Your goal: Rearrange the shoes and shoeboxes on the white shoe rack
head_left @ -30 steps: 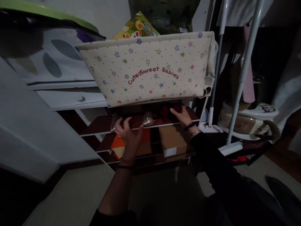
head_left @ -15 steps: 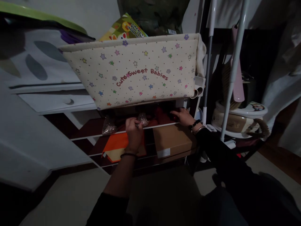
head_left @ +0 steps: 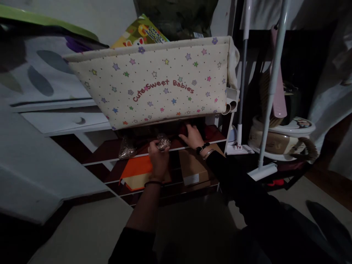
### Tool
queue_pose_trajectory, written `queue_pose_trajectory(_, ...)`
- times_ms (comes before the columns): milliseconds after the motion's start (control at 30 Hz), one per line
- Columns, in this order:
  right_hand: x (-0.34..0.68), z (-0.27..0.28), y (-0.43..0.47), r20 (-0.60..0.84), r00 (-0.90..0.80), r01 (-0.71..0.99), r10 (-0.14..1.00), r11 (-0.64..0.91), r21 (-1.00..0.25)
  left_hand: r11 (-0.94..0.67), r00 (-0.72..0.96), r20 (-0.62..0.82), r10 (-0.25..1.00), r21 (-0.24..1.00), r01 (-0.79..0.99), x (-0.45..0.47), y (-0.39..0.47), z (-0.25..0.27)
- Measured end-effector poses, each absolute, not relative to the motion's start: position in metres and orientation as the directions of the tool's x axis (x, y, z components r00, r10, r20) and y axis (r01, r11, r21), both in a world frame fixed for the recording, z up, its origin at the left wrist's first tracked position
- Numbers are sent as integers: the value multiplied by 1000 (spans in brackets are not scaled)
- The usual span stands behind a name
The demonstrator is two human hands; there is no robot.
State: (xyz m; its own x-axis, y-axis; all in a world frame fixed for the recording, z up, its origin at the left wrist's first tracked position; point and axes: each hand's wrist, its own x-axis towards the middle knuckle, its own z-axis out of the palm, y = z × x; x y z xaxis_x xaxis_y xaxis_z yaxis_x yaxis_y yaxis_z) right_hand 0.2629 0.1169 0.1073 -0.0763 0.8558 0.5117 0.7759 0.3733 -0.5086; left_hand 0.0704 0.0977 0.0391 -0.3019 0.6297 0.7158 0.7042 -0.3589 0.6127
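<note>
My left hand [head_left: 158, 157] is at the front edge of the upper shelf [head_left: 103, 152], its fingers closed on a glittery silver thing [head_left: 164, 142] whose kind is too dark to make out. A second glittery silver thing [head_left: 127, 150] lies to its left on the same shelf. My right hand [head_left: 194, 136] reaches over that shelf, thumb and forefinger apart, beside a dark red thing [head_left: 182, 128] in shadow. Whether it touches this thing I cannot tell. Below the hands are an orange and cream flat item [head_left: 134, 167] and a brown cardboard box [head_left: 192, 167].
A cream fabric bin [head_left: 154, 80] printed with stars overhangs the shelf, holding a picture book [head_left: 141, 33]. At right stand a white-headed mop [head_left: 262, 171], another pole [head_left: 242, 91], a pink-handled brush [head_left: 279, 91] and a lidded pot [head_left: 275, 137]. A white drawer [head_left: 68, 117] is at left.
My right hand has moved left along the shelf, away from a red shiny thing. My left hand has shifted slightly right and down, its fingers now on the glittery thing.
</note>
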Motion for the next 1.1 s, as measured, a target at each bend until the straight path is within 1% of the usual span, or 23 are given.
queue_pose_trajectory(67,268,105,120,529,-61,763,847,381,-522,-354,-329,700,633,641,681,68,100,38)
queue_pose_trajectory(167,282,101,122,585,-23,693,810,435,-575,-354,-331,666,668,677,645,65,104,38)
queue_pose_trajectory(267,292,100,123,595,-65,589,801,512,-625,-364,-316,658,683,682,634,62,105,38)
queue_pose_trajectory(333,295,100,124,576,-126,531,808,545,-649,-382,-301,677,671,664,643,61,104,38)
queue_pose_trajectory(400,295,100,126,578,-136,506,805,558,-658,-395,-289,707,645,633,666,59,100,39)
queue_pose_trajectory(500,292,100,128,611,-93,522,786,561,-642,-400,-258,734,628,589,702,57,92,41)
queue_pose_trajectory(567,288,99,127,620,-94,552,779,559,-619,-399,-240,740,629,572,717,56,85,41)
queue_pose_trajectory(633,284,98,124,623,-120,594,773,559,-578,-400,-239,748,619,562,724,55,76,39)
queue_pose_trajectory(700,278,96,118,631,-186,656,753,573,-492,-416,-232,770,595,542,730,54,63,36)
queue_pose_trajectory(767,273,93,111,629,-277,731,726,584,-352,-452,-210,802,559,508,733,53,48,35)
queue_pose_trajectory(833,270,89,104,596,-362,792,717,574,-209,-487,-196,827,526,482,728,52,31,36)
queue_pose_trajectory(900,270,85,98,535,-426,819,729,562,-113,-521,-194,843,501,473,710,52,13,43)
queue_pose_trajectory(1000,272,83,92,466,-482,824,742,565,-48,-557,-209,858,469,471,684,54,-18,63)
queue_pose_trajectory(1100,276,84,88,464,-459,839,758,541,-54,-595,-262,853,451,506,625,57,-57,89)
